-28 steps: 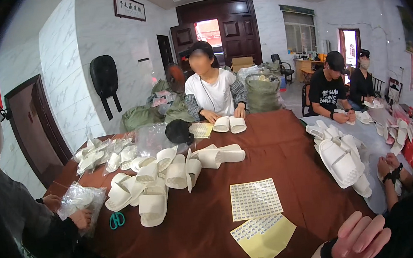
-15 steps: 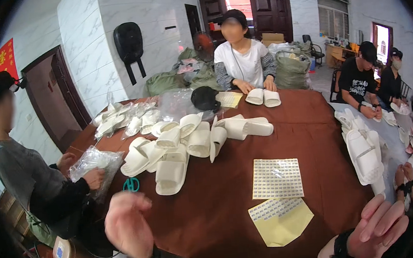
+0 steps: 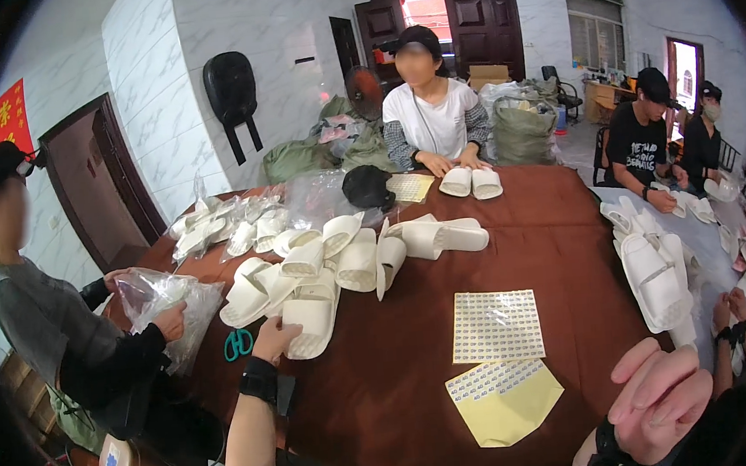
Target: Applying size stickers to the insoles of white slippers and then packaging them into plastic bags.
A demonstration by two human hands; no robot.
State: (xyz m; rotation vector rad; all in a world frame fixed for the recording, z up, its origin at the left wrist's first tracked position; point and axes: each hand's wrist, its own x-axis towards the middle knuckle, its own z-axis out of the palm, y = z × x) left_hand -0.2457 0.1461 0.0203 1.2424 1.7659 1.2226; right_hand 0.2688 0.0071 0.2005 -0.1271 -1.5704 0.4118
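White slippers lie heaped on the brown tablecloth. My left hand (image 3: pixel 274 339) is closed on the near edge of the closest white slipper (image 3: pixel 313 323), thumb and fingers at its side. That slipper rests against the pile, toe toward me. Over the table's right edge, my right hand (image 3: pixel 657 390) is raised with its fingers loosely bent and nothing visible in them. Nearest to it on the table is a cut yellow sticker sheet (image 3: pixel 518 408), and a fuller sticker sheet (image 3: pixel 496 324) lies just beyond. Teal-handled scissors (image 3: pixel 238 343) lie left of my left hand.
Across the table a person handles a pair of slippers (image 3: pixel 471 182). At left another person holds a clear plastic bag (image 3: pixel 168 302). Bagged slippers (image 3: pixel 215 223) and a black cap (image 3: pixel 368 188) lie toward the back. More slippers (image 3: pixel 654 276) sit on the right-hand table, where others work.
My left hand has reached forward from the table's near edge and taken hold of the closest slipper. My right hand has shifted slightly left, its fingers bent differently.
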